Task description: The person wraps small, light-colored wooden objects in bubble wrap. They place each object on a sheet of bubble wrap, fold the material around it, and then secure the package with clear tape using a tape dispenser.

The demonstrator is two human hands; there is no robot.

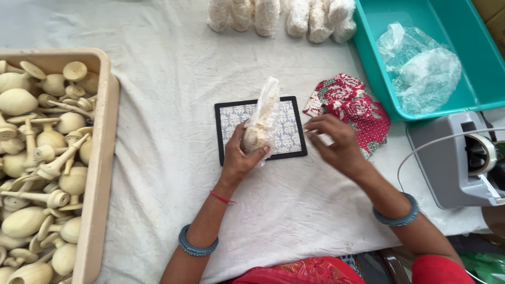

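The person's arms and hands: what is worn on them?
Both forearms are bare, with no sleeves or gloves showing. The left hand has a thin red thread at the wrist and stacked blue-grey bangles further up. The right hand has a matching blue-grey bangle. No rings are visible.

Just one view here: a head-worn cam looking almost straight down at the cloth-covered desk [173, 79], pretty close in. The wearer's forearms come in from the bottom edge, with the far side of the desk up top.
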